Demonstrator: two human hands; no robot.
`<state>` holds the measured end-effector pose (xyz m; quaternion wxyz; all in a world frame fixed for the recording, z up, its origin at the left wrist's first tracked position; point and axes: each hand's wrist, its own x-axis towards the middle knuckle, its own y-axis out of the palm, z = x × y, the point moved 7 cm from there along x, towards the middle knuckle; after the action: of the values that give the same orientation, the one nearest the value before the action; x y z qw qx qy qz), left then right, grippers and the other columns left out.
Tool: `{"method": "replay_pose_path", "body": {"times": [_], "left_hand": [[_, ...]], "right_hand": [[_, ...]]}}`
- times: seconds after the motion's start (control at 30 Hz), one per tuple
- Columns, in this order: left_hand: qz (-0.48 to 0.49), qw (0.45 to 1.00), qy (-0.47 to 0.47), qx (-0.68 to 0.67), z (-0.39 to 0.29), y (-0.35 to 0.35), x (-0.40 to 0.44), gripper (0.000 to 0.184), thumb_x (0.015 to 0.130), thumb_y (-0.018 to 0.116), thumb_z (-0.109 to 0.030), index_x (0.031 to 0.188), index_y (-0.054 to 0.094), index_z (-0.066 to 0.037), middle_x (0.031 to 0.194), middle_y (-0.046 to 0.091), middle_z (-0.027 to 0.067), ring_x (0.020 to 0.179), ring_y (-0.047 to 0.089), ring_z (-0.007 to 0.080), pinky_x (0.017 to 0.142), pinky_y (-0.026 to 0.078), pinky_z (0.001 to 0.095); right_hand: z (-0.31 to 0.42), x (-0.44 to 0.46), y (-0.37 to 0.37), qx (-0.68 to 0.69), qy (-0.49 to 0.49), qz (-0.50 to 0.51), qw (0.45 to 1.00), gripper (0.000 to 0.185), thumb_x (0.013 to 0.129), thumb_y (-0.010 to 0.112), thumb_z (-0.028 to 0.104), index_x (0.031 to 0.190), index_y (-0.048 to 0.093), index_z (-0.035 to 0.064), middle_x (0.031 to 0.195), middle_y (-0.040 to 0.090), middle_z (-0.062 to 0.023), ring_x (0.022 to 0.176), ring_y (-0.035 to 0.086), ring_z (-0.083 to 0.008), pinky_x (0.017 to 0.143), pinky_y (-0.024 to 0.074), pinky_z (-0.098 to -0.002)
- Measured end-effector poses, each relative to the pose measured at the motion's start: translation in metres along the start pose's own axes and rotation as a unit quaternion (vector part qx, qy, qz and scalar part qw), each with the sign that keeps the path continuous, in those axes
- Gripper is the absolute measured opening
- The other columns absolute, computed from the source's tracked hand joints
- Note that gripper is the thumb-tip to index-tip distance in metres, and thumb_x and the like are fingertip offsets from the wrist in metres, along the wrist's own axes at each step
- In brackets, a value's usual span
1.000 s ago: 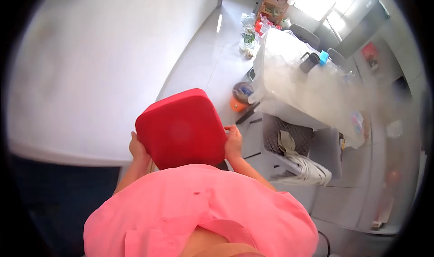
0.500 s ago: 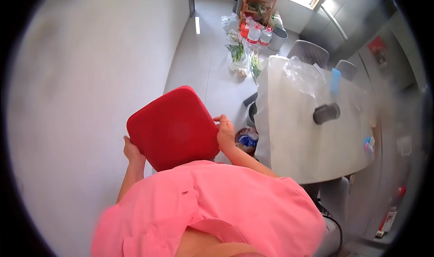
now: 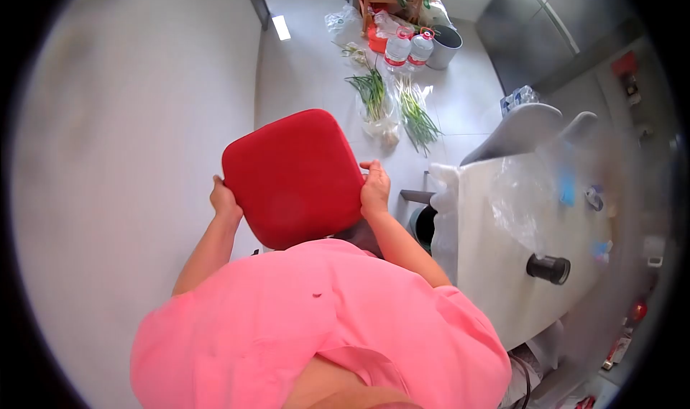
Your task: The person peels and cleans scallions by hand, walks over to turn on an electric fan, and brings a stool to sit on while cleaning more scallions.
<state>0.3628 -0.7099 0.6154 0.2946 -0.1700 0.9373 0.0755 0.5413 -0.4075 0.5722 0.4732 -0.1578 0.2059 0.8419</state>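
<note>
A red square stool with rounded corners and a smooth top is held out in front of my body, slightly tilted. Its underside and any legs are hidden from me. My left hand grips the left edge, with most of its fingers tucked out of sight beneath. On the opposite edge, my right hand is closed around the side, thumb and forefinger showing near the rim. Beyond the stool, bunches of green onions lie on the floor, partly in clear plastic.
A pale wall runs along the left. To the right stands a covered table bearing a dark cup-like object, with grey chairs behind it. Water jugs, a grey bucket and a wooden rack stand ahead.
The view has moved forward, so the onions and jugs appear nearer and the table sits further right and lower. The stool stays in both hands, slightly higher in view.
</note>
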Motion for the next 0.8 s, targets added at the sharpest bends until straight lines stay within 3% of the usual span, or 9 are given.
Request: {"method": "replay_pose_path", "body": {"times": [0.13, 0.23, 0.27, 0.37, 0.4, 0.5, 0.57, 0.77, 0.8], "left_hand": [[0.056, 0.995, -0.001, 0.083, 0.01, 0.147, 0.081, 0.045, 0.093, 0.034, -0.037, 0.102, 0.05, 0.004, 0.099, 0.057, 0.0141, 0.091, 0.056, 0.025, 0.079, 0.046, 0.0375], [0.064, 0.994, -0.044, 0.079, 0.054, 0.229, 0.141, 0.047, 0.093, 0.035, -0.038, 0.104, 0.049, 0.005, 0.099, 0.057, 0.0145, 0.092, 0.056, 0.0253, 0.078, 0.047, 0.0391], [0.033, 0.994, -0.012, 0.108, 0.058, 0.26, 0.153, 0.05, 0.092, 0.034, -0.04, 0.11, 0.047, 0.006, 0.104, 0.055, 0.0158, 0.094, 0.056, 0.0264, 0.08, 0.047, 0.0408], [0.063, 0.99, -0.052, 0.115, 0.099, 0.33, 0.197, 0.052, 0.093, 0.032, -0.039, 0.115, 0.043, 0.006, 0.112, 0.052, 0.017, 0.099, 0.054, 0.0283, 0.083, 0.046, 0.0417], [0.069, 0.989, -0.049, 0.121, 0.118, 0.359, 0.223, 0.052, 0.093, 0.032, -0.039, 0.115, 0.043, 0.006, 0.112, 0.052, 0.017, 0.099, 0.054, 0.0283, 0.083, 0.046, 0.0417], [0.061, 0.987, -0.089, 0.121, 0.164, 0.382, 0.262, 0.053, 0.094, 0.03, -0.038, 0.12, 0.04, 0.007, 0.117, 0.05, 0.0169, 0.103, 0.052, 0.0291, 0.086, 0.044, 0.0418], [-0.004, 0.978, -0.093, 0.188, 0.169, 0.417, 0.253, 0.052, 0.094, 0.029, -0.037, 0.12, 0.041, 0.007, 0.119, 0.05, 0.0154, 0.105, 0.051, 0.0291, 0.087, 0.043, 0.0421], [0.025, 0.935, -0.112, 0.336, 0.242, 0.422, 0.404, 0.052, 0.094, 0.027, -0.038, 0.119, 0.043, 0.005, 0.12, 0.05, 0.0144, 0.106, 0.051, 0.0296, 0.089, 0.043, 0.0411], [0.084, 0.913, -0.085, 0.391, 0.251, 0.417, 0.421, 0.052, 0.094, 0.027, -0.038, 0.119, 0.043, 0.005, 0.12, 0.05, 0.0143, 0.107, 0.051, 0.0295, 0.09, 0.043, 0.0408]], "right_hand": [[-0.001, 0.117, -0.003, 0.039, -0.014, -0.054, 0.998, 0.04, 0.095, 0.033, 0.033, 0.089, 0.055, -0.0002, 0.068, 0.058, -0.0056, 0.062, 0.052, -0.0101, 0.058, 0.0415, -0.0235], [-0.004, 0.214, -0.021, 0.013, -0.067, -0.124, 0.99, 0.041, 0.093, 0.034, 0.031, 0.084, 0.059, 0.0, 0.064, 0.048, -0.0023, 0.06, 0.045, -0.011, 0.057, 0.0382, -0.0258], [0.005, 0.244, -0.019, -0.003, 0.01, -0.123, 0.992, 0.041, 0.093, 0.035, 0.03, 0.082, 0.059, -0.0013, 0.062, 0.049, -0.0046, 0.059, 0.046, -0.0139, 0.058, 0.0389, -0.0282], [0.03, 0.323, -0.022, -0.043, 0.01, -0.125, 0.991, 0.04, 0.092, 0.036, 0.029, 0.082, 0.059, -0.0019, 0.06, 0.048, -0.0051, 0.057, 0.045, -0.0141, 0.058, 0.0389, -0.0287], [0.032, 0.354, -0.024, -0.087, 0.018, -0.126, 0.988, 0.039, 0.092, 0.036, 0.028, 0.082, 0.059, -0.002, 0.063, 0.054, -0.0084, 0.06, 0.05, -0.0177, 0.061, 0.041, -0.031], [0.015, 0.418, -0.03, -0.107, -0.026, -0.149, 0.983, 0.039, 0.092, 0.036, 0.028, 0.081, 0.059, -0.001, 0.069, 0.059, -0.0132, 0.067, 0.056, -0.0243, 0.066, 0.0428, -0.0345], [0.002, 0.451, -0.032, -0.125, 0.001, -0.16, 0.979, 0.04, 0.092, 0.035, 0.029, 0.08, 0.059, -0.0006, 0.072, 0.061, -0.0149, 0.07, 0.057, -0.027, 0.068, 0.043, -0.0358], [-0.114, 0.513, -0.017, -0.151, 0.068, -0.183, 0.969, 0.042, 0.093, 0.034, 0.029, 0.077, 0.059, -0.0004, 0.074, 0.061, -0.017, 0.072, 0.058, -0.0298, 0.069, 0.0434, -0.0366], [-0.138, 0.52, -0.012, -0.164, 0.076, -0.174, 0.968, 0.042, 0.093, 0.034, 0.029, 0.076, 0.059, -0.0005, 0.073, 0.061, -0.0172, 0.072, 0.058, -0.0298, 0.068, 0.0436, -0.0367]]}}
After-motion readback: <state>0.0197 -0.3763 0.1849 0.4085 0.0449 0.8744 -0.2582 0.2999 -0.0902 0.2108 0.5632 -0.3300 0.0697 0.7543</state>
